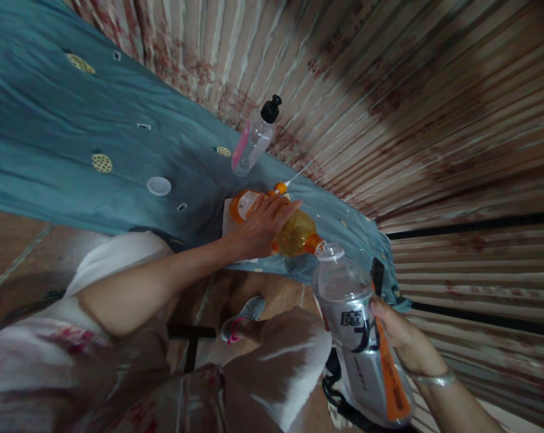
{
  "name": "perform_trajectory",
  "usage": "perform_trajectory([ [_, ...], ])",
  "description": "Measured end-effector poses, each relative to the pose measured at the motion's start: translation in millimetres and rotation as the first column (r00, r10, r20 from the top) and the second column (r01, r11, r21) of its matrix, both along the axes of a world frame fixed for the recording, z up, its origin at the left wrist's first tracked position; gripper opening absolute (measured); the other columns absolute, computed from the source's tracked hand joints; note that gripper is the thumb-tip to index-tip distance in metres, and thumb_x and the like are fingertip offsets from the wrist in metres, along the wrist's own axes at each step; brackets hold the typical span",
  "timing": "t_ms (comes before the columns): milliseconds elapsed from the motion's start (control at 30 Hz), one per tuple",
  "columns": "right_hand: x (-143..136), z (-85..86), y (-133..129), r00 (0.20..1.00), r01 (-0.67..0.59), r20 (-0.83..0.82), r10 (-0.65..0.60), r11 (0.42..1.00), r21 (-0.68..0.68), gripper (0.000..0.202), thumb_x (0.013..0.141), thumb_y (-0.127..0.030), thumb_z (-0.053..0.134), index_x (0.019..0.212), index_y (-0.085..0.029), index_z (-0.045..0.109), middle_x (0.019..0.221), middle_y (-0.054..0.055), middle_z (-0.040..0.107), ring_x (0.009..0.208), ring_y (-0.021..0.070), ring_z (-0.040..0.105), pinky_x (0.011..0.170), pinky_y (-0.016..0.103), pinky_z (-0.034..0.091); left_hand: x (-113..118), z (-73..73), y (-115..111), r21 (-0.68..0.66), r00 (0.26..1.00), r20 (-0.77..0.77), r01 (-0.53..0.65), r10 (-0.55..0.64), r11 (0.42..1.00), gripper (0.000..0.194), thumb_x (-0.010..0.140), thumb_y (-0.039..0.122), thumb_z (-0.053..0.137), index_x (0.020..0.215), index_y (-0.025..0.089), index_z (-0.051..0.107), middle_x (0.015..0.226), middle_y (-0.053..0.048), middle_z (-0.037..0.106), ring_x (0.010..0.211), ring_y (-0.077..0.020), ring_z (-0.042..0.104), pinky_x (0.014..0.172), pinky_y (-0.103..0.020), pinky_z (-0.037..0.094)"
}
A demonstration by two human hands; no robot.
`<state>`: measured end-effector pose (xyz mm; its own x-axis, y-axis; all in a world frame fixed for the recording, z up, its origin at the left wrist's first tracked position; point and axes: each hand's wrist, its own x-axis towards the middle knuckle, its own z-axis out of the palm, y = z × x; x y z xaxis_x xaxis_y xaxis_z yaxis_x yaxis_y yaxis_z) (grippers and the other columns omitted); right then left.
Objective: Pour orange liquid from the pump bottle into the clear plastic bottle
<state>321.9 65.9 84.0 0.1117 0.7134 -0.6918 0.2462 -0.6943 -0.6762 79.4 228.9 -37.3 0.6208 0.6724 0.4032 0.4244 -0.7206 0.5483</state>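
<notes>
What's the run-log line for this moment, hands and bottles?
left hand: grips tilted orange bottle | mouth at clear bottle opening | right hand: holds clear bottle | white cap on blue cloth

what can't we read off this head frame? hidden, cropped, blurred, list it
- Orange bottle: the left hand covers its middle; its mouth meets the clear bottle, so any flow is unreadable.
- Clear bottle: base blurred near the bottom edge; label print mostly too small to read.
- Right hand: fingers hidden behind the clear bottle; forearm cut off by the bottom edge.
- Pump bottle: contents too small to tell.
- Lap: motion-blurred.
</notes>
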Motion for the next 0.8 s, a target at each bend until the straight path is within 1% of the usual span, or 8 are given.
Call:
perform_trajectory([
  [100, 1.1, -1.7, -1.1, 1.0, 0.012, -0.006, -0.012, 1.0, 0.007, 0.047, 0.064, -0.061, 0.069, 0.094, -0.025, 0.072, 0.084, 0.006, 0.077, 0.096, 0.0303, 0.07, 0.098, 0.045, 0.047, -0.2, 0.1, 0.0, 0.02, 1.0, 0.023, 0.007, -0.007, 1.0, 0.085, 0.073, 0.025, 0.066, 0.145, 0.012, 0.023, 0.141, -0.017, 0.043, 0.135, -0.0291, 0.036, 0.115, -0.048, 0.024],
  [167, 2.0, -2.6, -2.8, 1.0, 0.02, -0.022, -0.019, 1.0, 0.011, 0.049, 0.065, -0.061, 0.069, 0.097, -0.024, 0.072, 0.086, 0.006, 0.077, 0.1, 0.0304, 0.069, 0.101, 0.045, 0.045, -0.1, -0.6, 0.0, 0.034, 0.999, 0.037, 0.004, -0.005, 0.999, 0.086, 0.072, 0.026, 0.067, 0.145, 0.011, 0.024, 0.14, -0.018, 0.043, 0.135, -0.0294, 0.036, 0.115, -0.047, 0.024],
  [300, 4.7, -3.7, -5.5, 0.999, 0.024, -0.039, -0.023, 1.0, 0.006, 0.053, 0.068, -0.061, 0.067, 0.105, -0.023, 0.071, 0.094, 0.007, 0.077, 0.105, 0.0308, 0.067, 0.102, 0.047, 0.043, 0.2, -1.3, -0.2, 0.023, 0.999, 0.043, 0.0, -0.001, 1.0, 0.086, 0.072, 0.025, 0.067, 0.146, 0.014, 0.023, 0.141, -0.016, 0.043, 0.135, -0.0288, 0.036, 0.114, -0.048, 0.025],
  [400, 6.0, -4.5, -4.5, 1.0, 0.016, -0.016, -0.015, 0.999, 0.028, 0.049, 0.067, -0.059, 0.068, 0.101, -0.023, 0.072, 0.092, 0.007, 0.077, 0.103, 0.0313, 0.067, 0.103, 0.048, 0.043, 0.2, -1.0, -0.3, 0.006, 0.999, 0.041, 0.001, -0.001, 1.0, 0.085, 0.073, 0.025, 0.066, 0.146, 0.016, 0.023, 0.142, -0.016, 0.043, 0.136, -0.0282, 0.036, 0.114, -0.048, 0.025],
  [500, 5.5, -5.2, -2.4, 1.0, 0.007, 0.002, -0.007, 0.999, 0.046, 0.047, 0.064, -0.058, 0.07, 0.095, -0.024, 0.072, 0.089, 0.007, 0.077, 0.101, 0.0322, 0.068, 0.102, 0.049, 0.043, 0.3, -1.5, -0.4, 0.011, 0.999, 0.034, 0.001, -0.002, 1.0, 0.085, 0.074, 0.027, 0.066, 0.146, 0.016, 0.022, 0.142, -0.015, 0.042, 0.137, -0.0279, 0.035, 0.115, -0.048, 0.024],
  [700, 2.7, -4.3, -2.5, 0.999, 0.039, -0.011, -0.039, 0.999, 0.024, 0.053, 0.063, -0.06, 0.07, 0.101, -0.023, 0.071, 0.095, 0.008, 0.077, 0.106, 0.0323, 0.066, 0.102, 0.049, 0.043, 0.4, -3.4, -0.1, 0.044, 0.999, 0.042, -0.002, 0.001, 0.999, 0.085, 0.075, 0.028, 0.066, 0.146, 0.013, 0.021, 0.142, -0.015, 0.041, 0.136, -0.0281, 0.034, 0.116, -0.046, 0.023],
  [800, 3.7, -4.8, -2.5, 0.998, 0.065, -0.023, -0.064, 0.998, 0.024, 0.046, 0.061, -0.058, 0.073, 0.093, -0.025, 0.072, 0.088, 0.006, 0.077, 0.101, 0.0312, 0.068, 0.099, 0.048, 0.046, 0.2, -2.7, 0.0, 0.051, 0.999, 0.045, 0.003, -0.005, 0.999, 0.086, 0.074, 0.029, 0.068, 0.145, 0.012, 0.023, 0.141, -0.017, 0.042, 0.135, -0.0296, 0.036, 0.115, -0.048, 0.024],
])
